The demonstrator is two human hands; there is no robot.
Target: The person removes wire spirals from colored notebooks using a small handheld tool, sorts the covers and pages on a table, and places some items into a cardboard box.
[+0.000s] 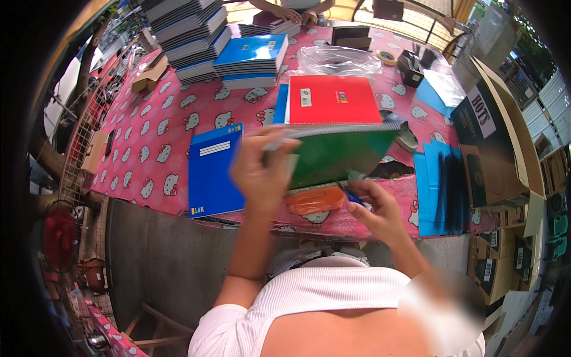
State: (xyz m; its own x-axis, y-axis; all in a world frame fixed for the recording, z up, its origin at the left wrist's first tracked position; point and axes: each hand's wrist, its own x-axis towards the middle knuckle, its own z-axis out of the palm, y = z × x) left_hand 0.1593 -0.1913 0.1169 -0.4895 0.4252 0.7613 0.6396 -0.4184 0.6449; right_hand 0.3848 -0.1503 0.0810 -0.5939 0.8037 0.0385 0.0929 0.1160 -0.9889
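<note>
A green spiral notebook (342, 152) stands tilted up in front of me, its coil along the top edge. My left hand (262, 166), partly blurred, grips it at its left side with curled fingers. At the notebook's lower right, my right hand (379, 209) pinches a small dark blue tool (352, 195) whose kind I cannot make out. Just below the notebook lies an orange flat object (315, 201). A blue notebook (215, 169) lies flat beside my left hand. Behind the green one, a red notebook (334, 100) rests on the table.
Tall notebook stacks (193, 41) and a lower blue stack (253, 53) stand at the far left. Clear plastic (339, 60), a tape roll (386, 57) and a black holder (410, 68) lie farther back. Blue sheets (443, 190) and a cardboard box (493, 137) occupy the right. Another person's hands (291, 15) work opposite.
</note>
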